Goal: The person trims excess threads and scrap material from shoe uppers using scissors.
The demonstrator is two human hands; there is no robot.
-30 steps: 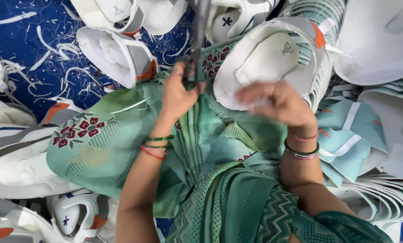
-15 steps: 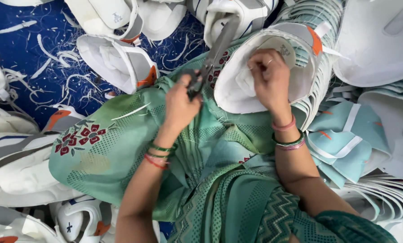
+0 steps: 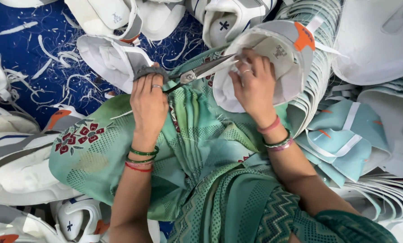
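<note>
My left hand [image 3: 149, 102] grips the cloth-wrapped handles of a pair of metal scissors [image 3: 200, 72], whose blades point right and up to the edge of a white shoe upper [image 3: 280, 67]. My right hand [image 3: 254, 87] holds that shoe upper, fingers pressed inside its lining near the scissor tips. The upper is white and grey with an orange tab and rests over my lap, which is covered in green patterned cloth [image 3: 197, 148]. Bangles sit on both wrists.
More white shoe uppers [image 3: 111, 58] lie all around on a blue floor [image 3: 17, 49] strewn with white trimmings. A stack of teal and white cut pieces [image 3: 345, 139] sits at the right, with fanned white pieces [image 3: 381, 198] below it.
My left hand has swung the scissors down from upright to nearly level. My right hand moved onto the shoe upper and now holds it at the blade tips.
</note>
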